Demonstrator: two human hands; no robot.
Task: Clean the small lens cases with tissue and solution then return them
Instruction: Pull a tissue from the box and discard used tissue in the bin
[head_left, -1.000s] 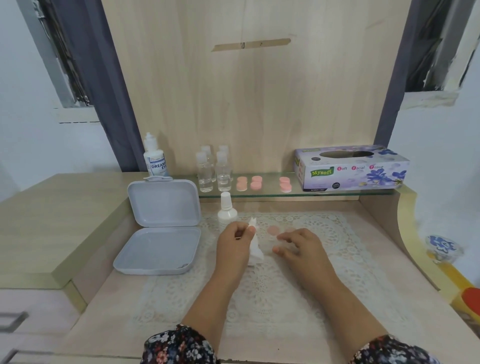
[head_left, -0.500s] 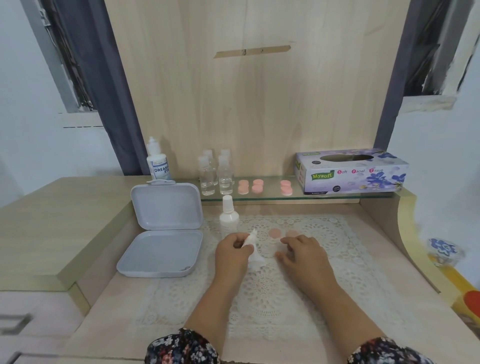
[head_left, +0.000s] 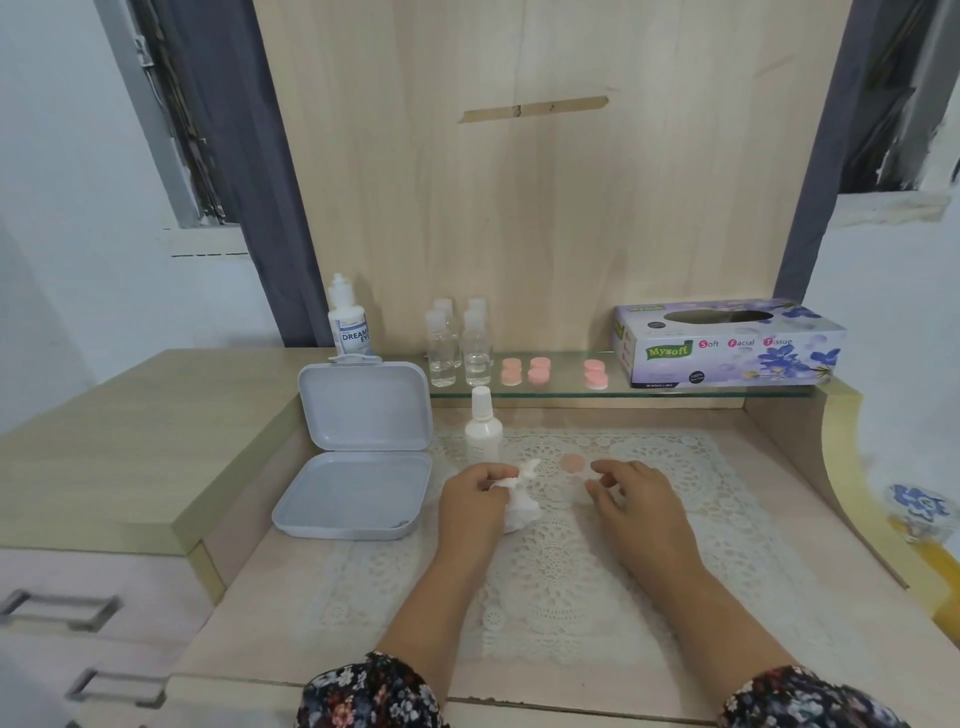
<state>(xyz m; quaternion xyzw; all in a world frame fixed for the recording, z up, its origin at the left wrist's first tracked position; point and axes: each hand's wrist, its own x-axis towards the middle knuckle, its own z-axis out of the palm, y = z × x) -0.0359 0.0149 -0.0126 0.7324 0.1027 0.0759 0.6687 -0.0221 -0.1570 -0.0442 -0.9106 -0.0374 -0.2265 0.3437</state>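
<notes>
Now my left hand (head_left: 475, 499) pinches the tissue (head_left: 521, 501). My right hand (head_left: 631, 499) is loosely curled, holding nothing I can see, just near the pink cap (head_left: 572, 463) on the surface (head_left: 291, 597). A quick reach could knock the bottle (head_left: 483, 426) over, I think.

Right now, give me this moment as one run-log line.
left hand: grips tissue | right hand: fingers curled over mat, grip unclear | pink cap: on lace mat | white bottle: upright

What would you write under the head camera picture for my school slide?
Left hand holds a crumpled tissue while the right hand reaches beside a pink cap on the lace mat.
</notes>
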